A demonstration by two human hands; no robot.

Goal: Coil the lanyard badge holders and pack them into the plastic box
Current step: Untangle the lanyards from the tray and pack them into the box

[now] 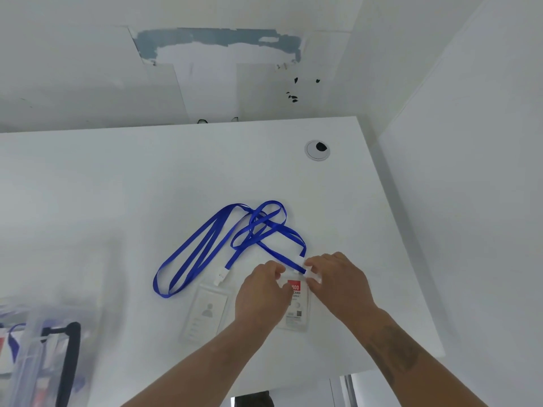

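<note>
Both hands meet over the right-hand badge holder [295, 304] on the white table [117, 201], and they cover a good deal of it: only its red label and part of the clear sleeve show between them. The right hand [338, 284] has its thumb and fingertips closed on the white clip [311, 273] at the end of a blue lanyard [282, 257]. The left hand [264, 295] is curled with its fingertips at the holder's top edge; it seems to pinch there, though the contact itself is hidden behind the knuckles. Just to the left lies a second badge holder [205, 312], flat and untouched, its own clip [220, 279] joined to another blue lanyard [191, 254] that runs out in a long loop. The two straps cross and tangle farther back, so I can't follow which loop belongs to which. The plastic box [38, 356] sits at the near left, well apart from the hands, cut off by the frame and blurred; a black handle and some blue and red contents show through. A round cable grommet [317, 150] sits near the table's far right corner.
</note>
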